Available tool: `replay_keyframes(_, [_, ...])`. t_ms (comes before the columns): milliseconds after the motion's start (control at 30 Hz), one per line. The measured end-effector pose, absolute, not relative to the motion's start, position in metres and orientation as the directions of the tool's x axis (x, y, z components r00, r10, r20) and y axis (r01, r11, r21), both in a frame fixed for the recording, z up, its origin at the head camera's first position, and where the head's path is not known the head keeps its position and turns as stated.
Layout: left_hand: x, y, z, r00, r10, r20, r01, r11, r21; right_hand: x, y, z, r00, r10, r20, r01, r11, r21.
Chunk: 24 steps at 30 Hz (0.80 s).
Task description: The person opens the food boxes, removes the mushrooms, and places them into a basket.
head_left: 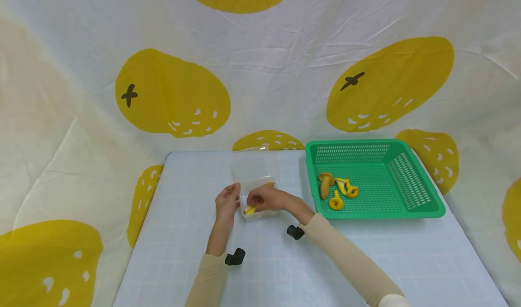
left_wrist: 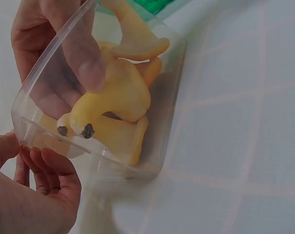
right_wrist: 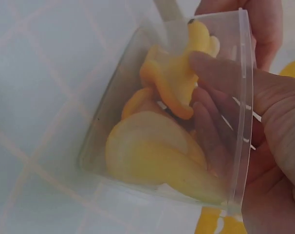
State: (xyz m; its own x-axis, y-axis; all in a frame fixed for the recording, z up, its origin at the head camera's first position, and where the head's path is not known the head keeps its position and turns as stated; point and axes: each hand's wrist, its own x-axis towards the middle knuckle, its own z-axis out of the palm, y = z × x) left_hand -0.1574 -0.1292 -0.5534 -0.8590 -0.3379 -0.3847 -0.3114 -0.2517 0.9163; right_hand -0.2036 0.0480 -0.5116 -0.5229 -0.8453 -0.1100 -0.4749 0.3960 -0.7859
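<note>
A clear plastic box (head_left: 260, 215) with its lid (head_left: 250, 164) tipped back stands on the table. My left hand (head_left: 226, 203) holds the box's left side, its thumb and fingertips at the rim in the left wrist view. My right hand (head_left: 266, 198) reaches down inside the box. Its thumb and fingers pinch a yellow mushroom (left_wrist: 125, 85) with a dark-tipped stem. Other yellow mushrooms lie around it in the box, one a pale, wide-capped mushroom (right_wrist: 152, 151) seen through the wall in the right wrist view.
To the right of the box stands a green plastic basket (head_left: 378, 214) with slotted walls. In its left part lie a brown mushroom (head_left: 324, 187) and a few yellow mushrooms (head_left: 336, 202). A pale checked cloth covers the table (head_left: 260, 271), and a printed curtain (head_left: 268, 94) hangs behind.
</note>
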Motion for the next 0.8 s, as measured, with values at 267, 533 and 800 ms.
replay_keyframes(267, [-0.157, -0.129, -0.552, -0.856, -0.344, -0.385, -0.313, -0.247, 0.917, -0.202, 0.045, -0.504, -0.49, -0.86, -0.144, -0.566, 0.44, -0.697])
replay_keyframes(533, [-0.157, -0.128, -0.553, -0.86, -0.334, -0.387, -0.316, -0.249, 0.916, -0.203, 0.055, -0.503, -0.499, -0.861, -0.101, -0.558, 0.408, -0.723])
replay_keyframes(800, [-0.157, -0.128, -0.553, -0.854, -0.346, -0.388, -0.319, -0.24, 0.917, -0.206, 0.075, -0.503, -0.567, -0.823, 0.028, -0.517, 0.329, -0.79])
